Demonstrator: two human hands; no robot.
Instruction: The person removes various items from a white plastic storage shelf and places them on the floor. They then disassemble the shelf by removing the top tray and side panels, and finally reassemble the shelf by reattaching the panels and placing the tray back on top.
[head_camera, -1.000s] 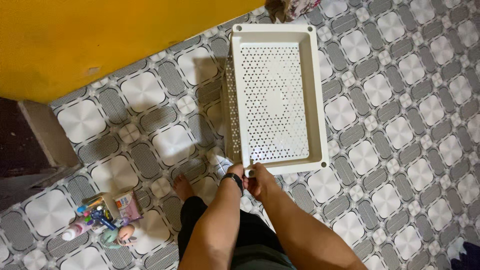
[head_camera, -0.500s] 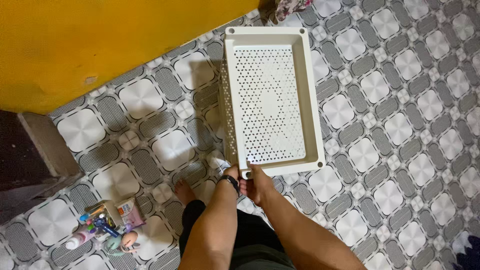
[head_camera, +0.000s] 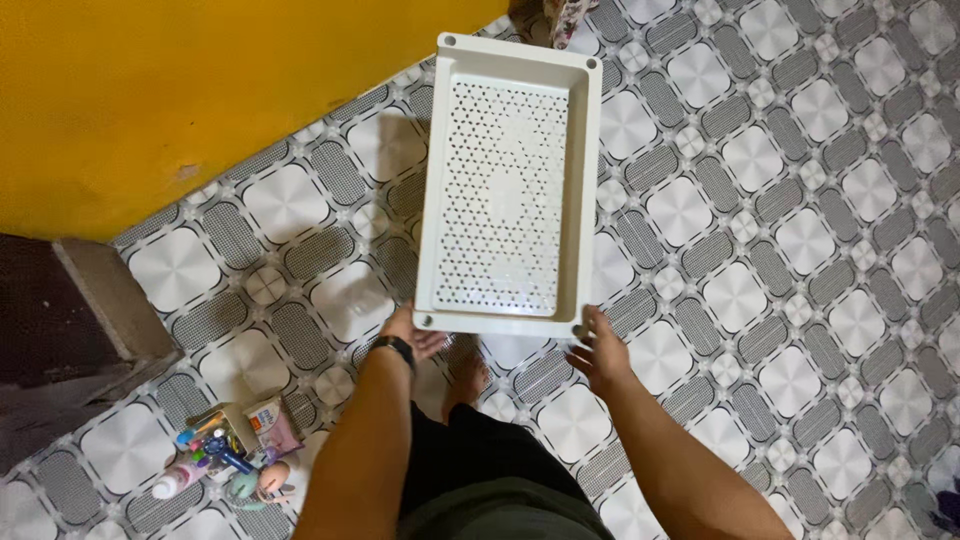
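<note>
Right now the person stands over a white tray (head_camera: 505, 180) and holds it by its near short edge, above the tiled floor (head_camera: 800, 200). The tray is a long rectangle of cream-white plastic with a raised smooth rim all around. Its bottom is full of small holes in a regular star-like pattern, and in the middle there is a plain patch without holes. At each corner of the rim I see a small round hole. The tray points away from the person, its far end close to the yellow wall (head_camera: 200, 90).

The left hand (head_camera: 412, 335) is at the near left corner, fingers under the rim and curled around it; a dark watch (head_camera: 393, 346) sits on that wrist. The right hand (head_camera: 598, 350) is at the near right corner, its fingers spread rather wide and the fingertips touching the rim; I cannot tell if it grips firmly.

Below the tray, a bare foot (head_camera: 466, 372) shows between the arms. To the left on the floor lies a small heap of toiletries (head_camera: 225, 450), bottles and tubes in pink, blue and green, well apart from the tray. Beside the wall stands a grey concrete step (head_camera: 110, 300).
</note>
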